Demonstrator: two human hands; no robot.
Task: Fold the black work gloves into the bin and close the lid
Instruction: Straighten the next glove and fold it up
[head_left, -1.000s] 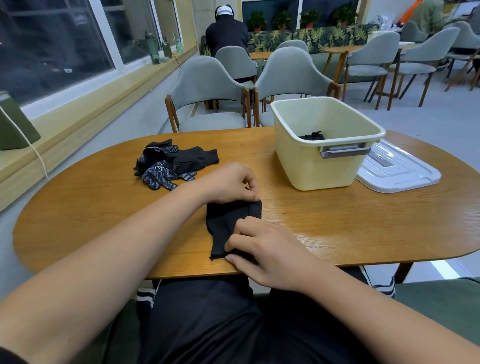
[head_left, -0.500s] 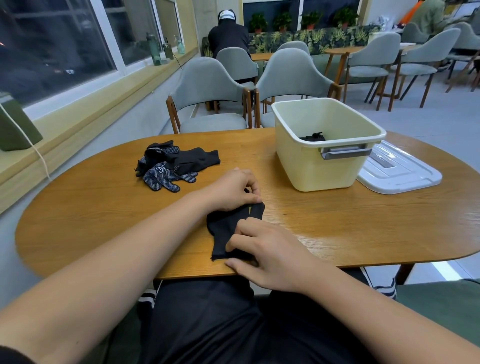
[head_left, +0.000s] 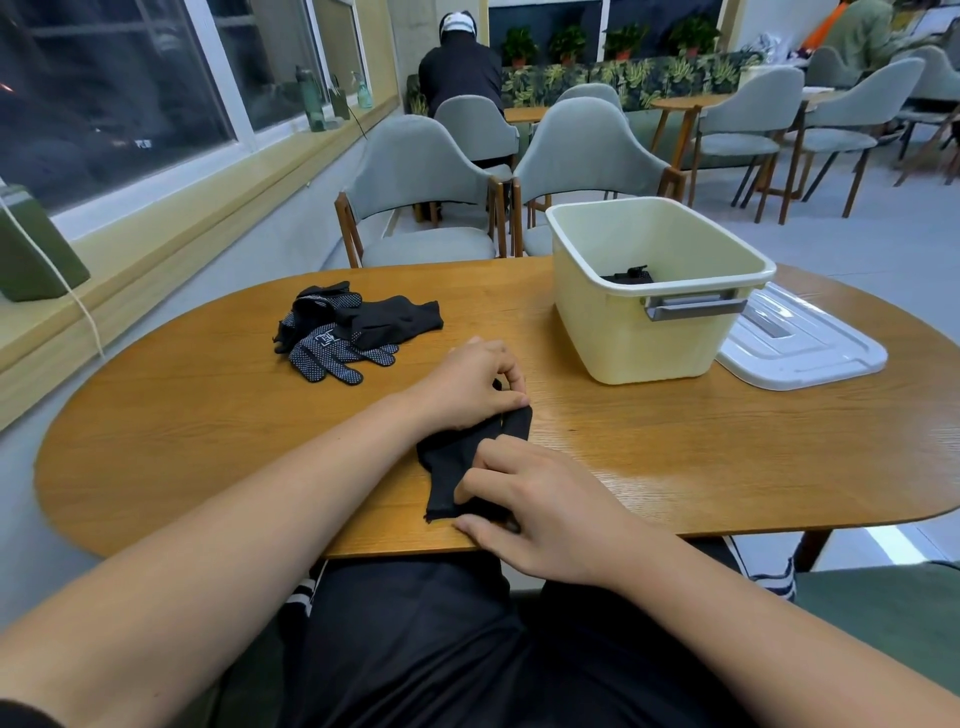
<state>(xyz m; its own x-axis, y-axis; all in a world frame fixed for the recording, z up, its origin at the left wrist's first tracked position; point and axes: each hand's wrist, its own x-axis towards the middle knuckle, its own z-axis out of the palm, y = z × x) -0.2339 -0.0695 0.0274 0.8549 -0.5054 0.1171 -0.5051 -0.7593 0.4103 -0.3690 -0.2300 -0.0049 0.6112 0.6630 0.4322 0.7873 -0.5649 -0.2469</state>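
Black glove (head_left: 451, 467) lies creased, half-folded at surface (head_left: 675, 457) edge; left hand (head_left: 467, 384) pinches its far end, right hand (head_left: 545, 512) pinches the near hem.

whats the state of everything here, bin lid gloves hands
bin, open, one black item inside
lid, off, flat on the table right of the bin
glove, on the table by its near edge, not yet in the bin
glove pile, loose heap, unfolded, untouched
left hand, pinches the glove's far end
right hand, holds the glove's near end
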